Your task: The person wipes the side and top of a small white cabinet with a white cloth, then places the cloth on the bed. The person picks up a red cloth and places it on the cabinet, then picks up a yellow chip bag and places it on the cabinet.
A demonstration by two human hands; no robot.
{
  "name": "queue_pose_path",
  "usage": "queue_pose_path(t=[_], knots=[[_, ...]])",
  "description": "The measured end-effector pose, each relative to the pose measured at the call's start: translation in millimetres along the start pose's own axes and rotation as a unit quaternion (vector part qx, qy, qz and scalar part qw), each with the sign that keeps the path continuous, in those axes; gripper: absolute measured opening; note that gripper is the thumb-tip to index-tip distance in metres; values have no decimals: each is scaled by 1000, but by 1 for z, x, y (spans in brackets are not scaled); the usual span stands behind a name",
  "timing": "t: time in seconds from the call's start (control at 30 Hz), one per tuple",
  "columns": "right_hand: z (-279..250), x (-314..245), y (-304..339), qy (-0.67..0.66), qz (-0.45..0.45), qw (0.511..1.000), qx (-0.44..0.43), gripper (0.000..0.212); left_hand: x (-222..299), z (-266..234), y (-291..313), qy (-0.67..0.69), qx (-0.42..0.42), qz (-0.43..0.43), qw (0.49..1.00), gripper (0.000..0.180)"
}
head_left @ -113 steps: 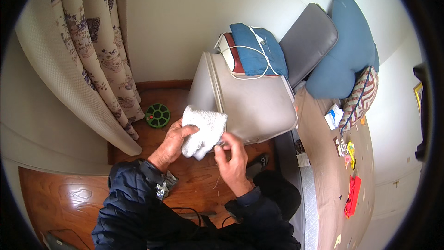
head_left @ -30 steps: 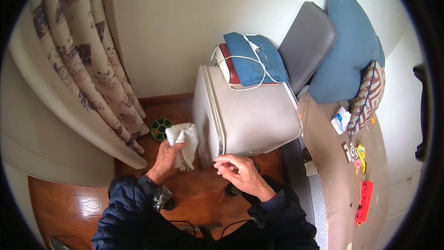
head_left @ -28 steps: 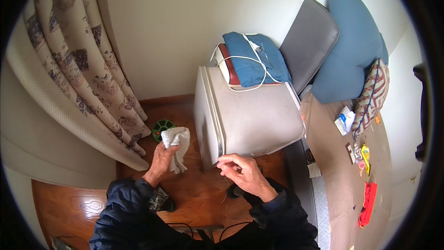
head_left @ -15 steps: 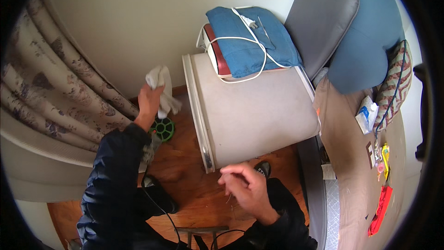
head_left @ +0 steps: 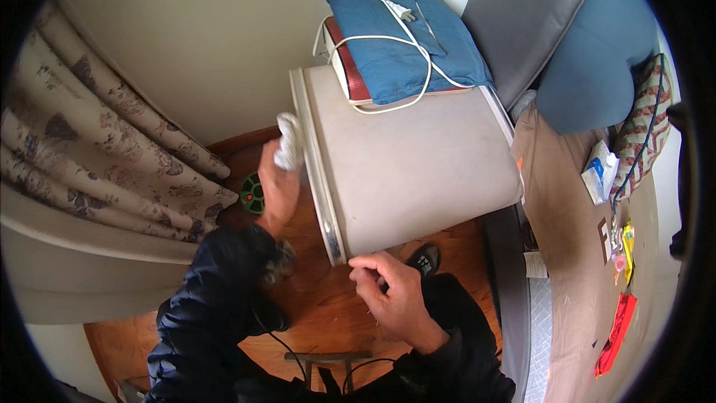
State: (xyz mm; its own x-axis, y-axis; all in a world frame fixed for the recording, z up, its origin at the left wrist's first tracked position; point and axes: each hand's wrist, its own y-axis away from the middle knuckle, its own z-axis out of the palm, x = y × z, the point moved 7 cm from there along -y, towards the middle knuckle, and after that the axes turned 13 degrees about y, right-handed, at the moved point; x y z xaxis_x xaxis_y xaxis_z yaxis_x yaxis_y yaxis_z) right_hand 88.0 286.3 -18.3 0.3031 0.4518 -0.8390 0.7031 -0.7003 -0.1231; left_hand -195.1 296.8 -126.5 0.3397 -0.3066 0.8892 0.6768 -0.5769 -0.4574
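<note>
Left hand (head_left: 279, 188) grips the bunched cloth (head_left: 289, 143) beside the upper half of the box's left edge, touching or not unclear; that long edge of the box (head_left: 418, 160) slants down toward the curled right hand (head_left: 389, 289), its contents hidden.

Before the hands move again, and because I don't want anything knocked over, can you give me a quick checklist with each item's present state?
1. White cloth secure in the left hand's grip: ok, it is held.
2. Cloth touching the pale cabinet: cannot tell; it is right beside the left edge.
3. Right hand clear of the cabinet: cannot tell; it is close to the near lower corner.
4. Cabinet top free of loose things: not ok; a blue cloth and white cord are on top.
5. Plug out of a socket: ok, it lies on the blue cloth.
</note>
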Motion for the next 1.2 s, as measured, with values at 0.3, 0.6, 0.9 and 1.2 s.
queue_pose_path(t=[0.3, 0.6, 0.9, 1.2], knots=[[7, 9, -6, -1, -22, 997, 73, 13, 66, -23, 189, 46, -300, -178, 936, 39], [11, -3, -13, 3, 9, 999, 42, 13, -26, -93, 33, -146, -110, -195, 964, 43], [25, -3, -22, 88, -20, 995, -30, 39, -123, -16, -104, -106, 33, -109, 988, 40], [35, 5, -23, 118, -25, 990, -75, 32, -165, -4, 16, -5, 59, -114, 992, 32]])
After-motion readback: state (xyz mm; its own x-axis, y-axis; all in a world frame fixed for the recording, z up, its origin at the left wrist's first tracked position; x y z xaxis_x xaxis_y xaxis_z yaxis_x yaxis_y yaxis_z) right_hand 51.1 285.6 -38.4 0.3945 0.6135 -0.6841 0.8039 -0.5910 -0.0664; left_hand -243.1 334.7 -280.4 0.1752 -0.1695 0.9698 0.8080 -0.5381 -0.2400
